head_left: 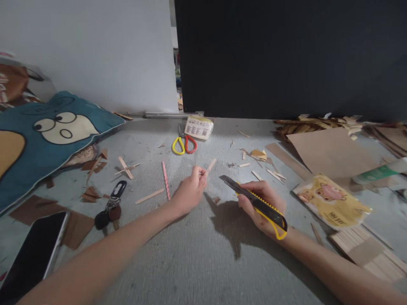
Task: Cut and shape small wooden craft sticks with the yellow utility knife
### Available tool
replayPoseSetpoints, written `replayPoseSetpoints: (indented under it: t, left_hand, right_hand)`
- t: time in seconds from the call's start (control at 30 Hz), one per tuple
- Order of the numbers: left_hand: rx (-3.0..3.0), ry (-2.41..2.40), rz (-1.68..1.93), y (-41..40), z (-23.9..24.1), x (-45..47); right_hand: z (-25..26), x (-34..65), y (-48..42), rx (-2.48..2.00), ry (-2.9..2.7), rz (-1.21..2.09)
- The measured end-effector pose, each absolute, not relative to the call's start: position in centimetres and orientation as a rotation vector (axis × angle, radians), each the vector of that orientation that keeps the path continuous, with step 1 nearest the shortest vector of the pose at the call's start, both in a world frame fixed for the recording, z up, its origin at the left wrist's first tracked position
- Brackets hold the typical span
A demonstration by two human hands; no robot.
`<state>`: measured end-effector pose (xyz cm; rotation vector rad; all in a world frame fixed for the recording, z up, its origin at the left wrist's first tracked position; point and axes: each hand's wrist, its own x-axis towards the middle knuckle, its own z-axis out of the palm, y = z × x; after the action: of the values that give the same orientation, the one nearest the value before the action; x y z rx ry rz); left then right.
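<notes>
My left hand (190, 190) pinches a short wooden stick (210, 165) between thumb and fingertips, holding it just above the grey floor. My right hand (260, 203) is wrapped round a yellow and black utility knife (254, 201), whose blade end points left toward the stick. The two hands are a short gap apart. A pink stick (165, 180) lies on the floor just left of my left hand.
Red and yellow scissors (184, 144) and a small white packet (199, 127) lie ahead. Keys (111, 206), a phone (33, 254) and a blue cushion (38, 135) are at the left. Cardboard sheets (330, 152), a yellow packet (330, 199) and stacked sticks (365, 250) sit right. Wood scraps are scattered around.
</notes>
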<state>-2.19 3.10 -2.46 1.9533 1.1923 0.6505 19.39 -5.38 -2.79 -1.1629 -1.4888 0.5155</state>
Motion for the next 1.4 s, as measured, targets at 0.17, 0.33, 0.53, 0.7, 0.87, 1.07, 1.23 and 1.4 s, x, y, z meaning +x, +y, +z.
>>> replayPoseSetpoints:
  t: [0.17, 0.33, 0.53, 0.7, 0.87, 1.07, 1.23, 1.4]
  left_hand:
    - [1.991, 1.104, 0.627, 2.8, -1.7, -2.1]
    - [1.925, 1.103, 0.654, 2.6, -1.7, -2.2]
    - [1.909, 1.061, 0.748, 2.6, -2.3, -2.3]
    - [1.758, 1.017, 0.824, 2.3, -2.3, -1.9]
    - [1.477, 0.824, 0.830, 2.1, -2.7, -1.4]
    - [1.286, 0.633, 0.748, 0.7, -2.6, -0.6]
    - [1.361, 0.636, 0.624, 0.1, -2.5, -0.7]
    - [1.410, 0.629, 0.585, -0.6, -3.2, -0.6]
  right_hand:
    - [-3.2, 19.7, -5.8, -1.208, -1.650, 0.572]
    - [-3.4, 19.8, -5.7, -1.247, -1.755, 0.382]
    - [-3.5, 20.1, -4.9, -0.994, -1.742, 0.917]
    - [-2.4, 20.2, -4.5, -0.854, -1.545, 1.281]
    - [-2.2, 19.6, -4.2, -0.896, -1.449, 1.047]
    - [-2.7, 20.4, -3.1, -1.038, -1.980, 0.253]
    - [-2.9, 21.5, -2.7, -0.966, -2.247, 0.021]
    - [-3.1, 22.0, -2.5, -0.986, -2.221, 0.069]
